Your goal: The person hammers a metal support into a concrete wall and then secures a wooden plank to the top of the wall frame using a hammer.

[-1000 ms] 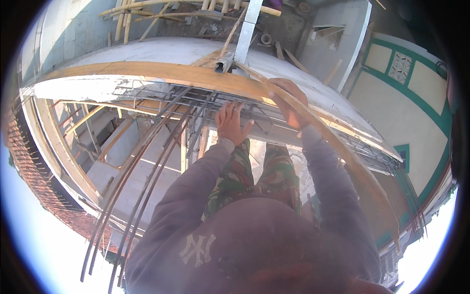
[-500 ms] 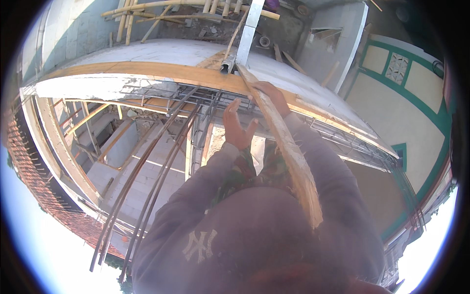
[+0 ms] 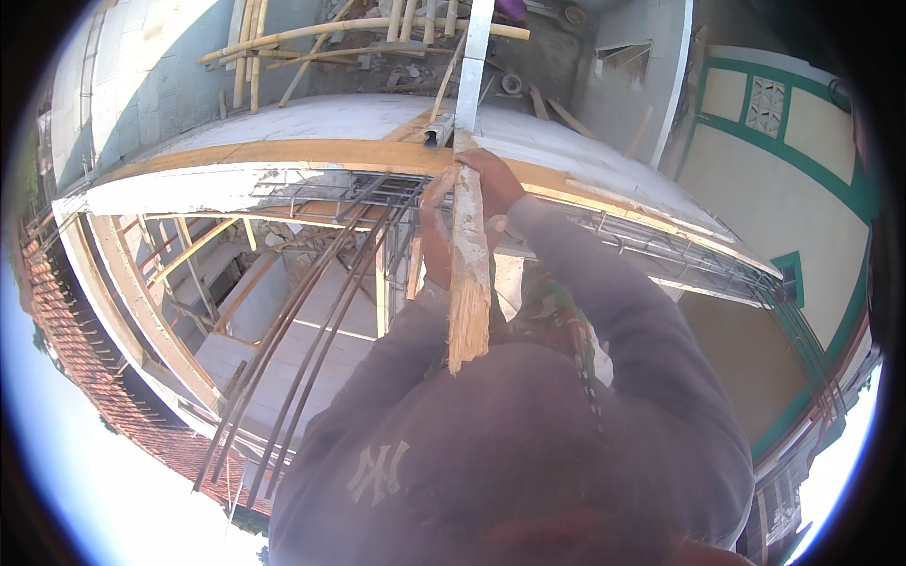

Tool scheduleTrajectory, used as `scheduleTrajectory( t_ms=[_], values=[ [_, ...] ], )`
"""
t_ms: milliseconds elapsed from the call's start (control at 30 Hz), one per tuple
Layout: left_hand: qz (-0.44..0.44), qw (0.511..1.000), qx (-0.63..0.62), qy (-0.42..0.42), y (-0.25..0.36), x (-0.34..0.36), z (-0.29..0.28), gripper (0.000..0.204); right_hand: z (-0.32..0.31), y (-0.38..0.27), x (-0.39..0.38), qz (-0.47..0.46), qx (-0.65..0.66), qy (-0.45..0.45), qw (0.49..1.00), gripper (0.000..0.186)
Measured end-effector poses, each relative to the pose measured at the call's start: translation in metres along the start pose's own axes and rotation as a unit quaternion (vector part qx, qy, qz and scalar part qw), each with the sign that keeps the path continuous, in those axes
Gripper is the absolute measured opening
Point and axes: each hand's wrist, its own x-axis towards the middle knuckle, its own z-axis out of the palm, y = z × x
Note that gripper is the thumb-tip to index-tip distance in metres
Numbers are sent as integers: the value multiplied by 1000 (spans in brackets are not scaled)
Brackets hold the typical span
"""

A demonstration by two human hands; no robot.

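Note:
A rough, splintered wooden plank points from the wall-top formwork toward my chest, its near end ragged and pale. My right hand is closed over its far end from the right side. From the left, my left hand cups the plank, with fingers along its left edge and what looks like the thumb on the right; the palm is hidden behind the wood. Just beyond both hands runs a long orange-brown formwork board. The plank's far tip lies near the foot of a pale upright post.
Steel reinforcement bars jut out at the left, beside an opening above a lower room. A rebar cage runs along the wall to the right. Bamboo poles lie below at the far side. A green-trimmed wall stands right.
The plank has swung from a slant on the right to nearly straight in front of me. My left hand, open and apart from it before, now wraps it.

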Motion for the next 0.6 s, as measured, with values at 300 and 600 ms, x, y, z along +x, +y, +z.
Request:
scheduleTrajectory(
  t_ms=[300,600],
  values=[
    [32,999,8,-20,-5,20,-9,33,11,-19,11,51,-9,13,999,41],
    [37,996,-54,63,-30,29,-1,20,18,-26,21,78,7,-21,997,47]
  ],
)
